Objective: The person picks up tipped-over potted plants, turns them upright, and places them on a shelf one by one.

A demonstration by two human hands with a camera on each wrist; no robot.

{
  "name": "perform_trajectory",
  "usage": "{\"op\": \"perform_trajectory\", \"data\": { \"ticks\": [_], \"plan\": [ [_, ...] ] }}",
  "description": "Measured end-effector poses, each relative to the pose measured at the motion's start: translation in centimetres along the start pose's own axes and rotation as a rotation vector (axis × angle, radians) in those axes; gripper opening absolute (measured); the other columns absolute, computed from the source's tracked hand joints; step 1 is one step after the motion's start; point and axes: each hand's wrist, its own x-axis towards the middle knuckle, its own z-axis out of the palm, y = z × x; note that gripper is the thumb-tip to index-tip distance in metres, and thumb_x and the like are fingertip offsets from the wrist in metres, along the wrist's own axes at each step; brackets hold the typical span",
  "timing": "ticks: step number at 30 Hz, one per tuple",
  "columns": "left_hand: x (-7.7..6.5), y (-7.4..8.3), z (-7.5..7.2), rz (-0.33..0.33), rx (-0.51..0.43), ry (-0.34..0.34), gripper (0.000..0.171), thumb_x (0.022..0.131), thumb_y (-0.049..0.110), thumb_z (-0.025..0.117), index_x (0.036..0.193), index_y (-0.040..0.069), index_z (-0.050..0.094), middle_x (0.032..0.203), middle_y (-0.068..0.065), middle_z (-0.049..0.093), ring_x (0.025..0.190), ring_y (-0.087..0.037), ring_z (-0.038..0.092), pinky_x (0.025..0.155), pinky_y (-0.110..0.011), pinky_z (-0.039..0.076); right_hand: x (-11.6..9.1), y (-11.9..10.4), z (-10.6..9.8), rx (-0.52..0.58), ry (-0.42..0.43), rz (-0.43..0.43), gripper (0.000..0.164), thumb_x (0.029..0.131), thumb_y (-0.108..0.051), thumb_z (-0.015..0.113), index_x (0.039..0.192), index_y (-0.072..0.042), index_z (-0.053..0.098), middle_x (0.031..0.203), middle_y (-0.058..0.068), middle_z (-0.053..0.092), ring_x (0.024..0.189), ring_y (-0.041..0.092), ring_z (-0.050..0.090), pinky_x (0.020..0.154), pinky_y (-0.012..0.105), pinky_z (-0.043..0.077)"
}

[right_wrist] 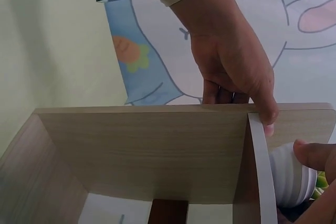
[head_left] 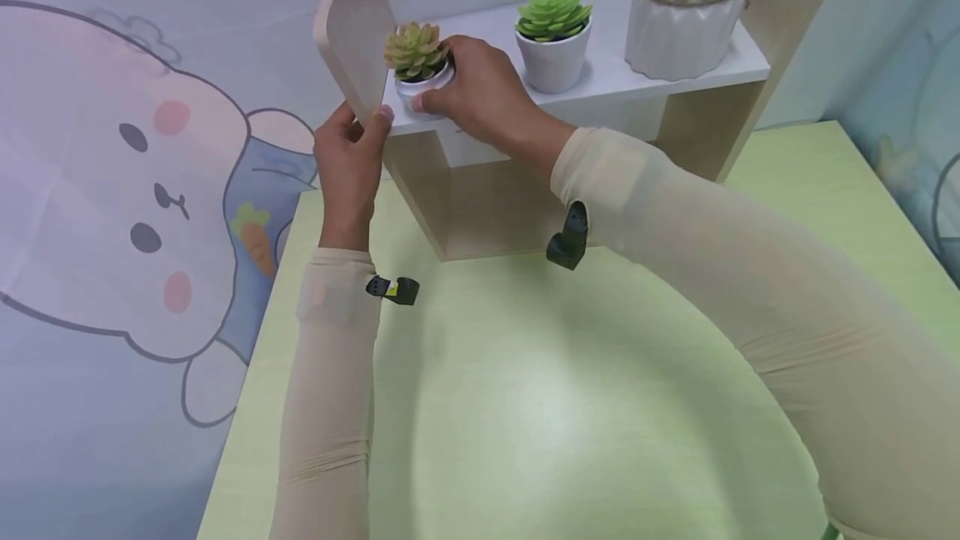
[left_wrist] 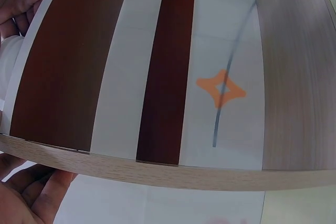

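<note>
My right hand grips a small white pot holding a pink-green artificial succulent, at the left end of the white shelf board. In the right wrist view the thumb lies against the side of the pot. My left hand holds the left side panel of the small wooden shelf; its thumb rests at the front corner of the board. The other left-hand fingers reach behind the panel and are partly hidden.
A bright green succulent in a white pot stands mid-board, right of my right hand. Farther right sits a larger white fluted planter with twine. The shelf stands on a pale green table beside a wall with cartoon print.
</note>
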Motion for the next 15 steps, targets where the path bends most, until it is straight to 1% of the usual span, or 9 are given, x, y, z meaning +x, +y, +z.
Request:
{"op": "perform_trajectory", "data": {
  "ticks": [7,10,11,12,14,15],
  "plan": [
    [-0.1,-0.4,-0.3,-0.006,-0.001,0.009,0.04,0.099,0.031,0.067,0.135,0.015,0.071,0.133,-0.009,0.07,0.114,-0.023,0.068,0.101,-0.04,0.054,0.1,0.1,0.4,0.007,-0.012,-0.024,0.068,0.095,-0.031,0.079,0.151,-0.006,0.051,0.148,0.002,0.06,0.134,0.01,0.052,0.111,0.017,0.035],
    [-0.2,-0.6,-0.3,-0.02,-0.014,0.01,0.04,0.099,0.033,0.068,0.136,0.016,0.071,0.133,-0.009,0.07,0.115,-0.023,0.067,0.101,-0.04,0.054,-0.1,0.2,0.5,0.018,-0.007,-0.038,0.067,0.095,-0.032,0.078,0.15,-0.005,0.052,0.146,0.004,0.061,0.131,0.011,0.053,0.11,0.018,0.037],
    [-0.3,-0.7,-0.3,-0.027,-0.022,0.006,0.041,0.1,0.034,0.068,0.136,0.016,0.071,0.133,-0.009,0.07,0.115,-0.024,0.067,0.101,-0.041,0.055,-0.3,0.3,0.5,0.027,-0.002,-0.041,0.064,0.095,-0.032,0.078,0.148,-0.004,0.053,0.142,0.004,0.062,0.127,0.012,0.055,0.107,0.019,0.039],
    [-0.4,-0.8,-0.3,-0.032,-0.032,0.001,0.041,0.1,0.034,0.069,0.137,0.016,0.071,0.133,-0.009,0.07,0.116,-0.024,0.067,0.101,-0.042,0.055,-0.4,0.5,0.5,0.044,0.004,-0.047,0.059,0.095,-0.031,0.078,0.142,-0.004,0.056,0.135,0.005,0.064,0.12,0.013,0.056,0.101,0.019,0.041],
    [-0.7,-1.0,-0.2,-0.048,-0.038,-0.018,0.043,0.101,0.036,0.068,0.139,0.017,0.069,0.135,-0.008,0.069,0.119,-0.024,0.067,0.101,-0.044,0.055,-0.9,1.0,0.5,0.069,0.019,-0.057,0.051,0.096,-0.03,0.077,0.134,-0.003,0.058,0.123,0.007,0.063,0.11,0.015,0.054,0.092,0.021,0.042],
    [-0.8,-1.1,-0.3,-0.057,-0.036,-0.027,0.044,0.101,0.037,0.068,0.14,0.018,0.068,0.136,-0.008,0.069,0.12,-0.024,0.066,0.1,-0.044,0.056,-1.1,1.3,0.5,0.088,0.023,-0.057,0.049,0.096,-0.03,0.076,0.131,-0.002,0.058,0.12,0.008,0.061,0.107,0.016,0.052,0.09,0.023,0.041]
  ]
}}
